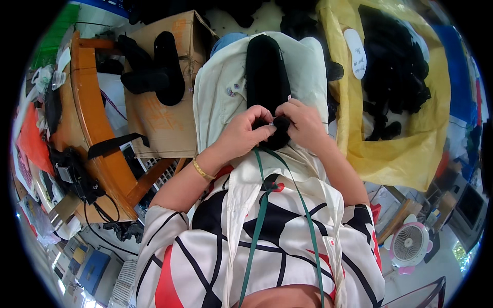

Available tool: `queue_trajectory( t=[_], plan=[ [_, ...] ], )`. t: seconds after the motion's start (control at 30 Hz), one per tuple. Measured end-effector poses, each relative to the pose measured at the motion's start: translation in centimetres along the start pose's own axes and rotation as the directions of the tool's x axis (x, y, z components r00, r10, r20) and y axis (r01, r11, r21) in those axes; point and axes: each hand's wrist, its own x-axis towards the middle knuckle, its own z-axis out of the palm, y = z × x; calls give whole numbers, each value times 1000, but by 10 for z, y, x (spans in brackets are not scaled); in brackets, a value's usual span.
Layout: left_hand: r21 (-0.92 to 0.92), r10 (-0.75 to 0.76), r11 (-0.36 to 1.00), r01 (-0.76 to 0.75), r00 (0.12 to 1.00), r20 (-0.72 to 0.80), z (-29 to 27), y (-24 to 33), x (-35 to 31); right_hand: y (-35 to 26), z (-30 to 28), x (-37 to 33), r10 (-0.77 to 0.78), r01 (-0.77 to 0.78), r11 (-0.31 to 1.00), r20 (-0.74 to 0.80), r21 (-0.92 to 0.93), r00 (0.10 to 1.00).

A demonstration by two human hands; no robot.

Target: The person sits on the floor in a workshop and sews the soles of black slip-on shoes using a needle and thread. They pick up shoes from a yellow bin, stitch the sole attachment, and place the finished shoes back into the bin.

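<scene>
Two hands together at near end of black slipper (267, 77), left hand (245, 132) and right hand (304, 123) both pinching its edge, slipper lying on pale cloth (221, 92) over lap, cardboard box (164, 118) left, yellow bag (400, 149) right, small fan (409, 245) lower right

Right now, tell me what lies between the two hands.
In the head view, the near end of the black slipper lies between the left hand and right hand; both pinch it over the pale cloth.
</scene>
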Motion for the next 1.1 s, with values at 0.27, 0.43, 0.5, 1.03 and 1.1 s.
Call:
queue_trajectory(
  t=[0.27,0.43,0.5,1.03,1.1],
  plan=[
    [269,37,963,-25,998,-40,-22,6,-4,-10,16,-10,358,-319,559,124,765,925],
    [340,147,933,-116,987,-67,-16,3,-2,-17,5,-8,15,20,932,-94,361,995],
    [366,165,922,-126,983,-79,-15,2,-4,-18,11,-9,-70,117,955,-177,271,982],
    [756,385,584,-296,921,63,-7,-2,-33,-19,-100,-58,441,-6,287,-127,958,888],
    [772,453,539,-337,888,72,-7,-6,-37,-9,-165,-77,550,290,84,-287,953,784]
  ],
)
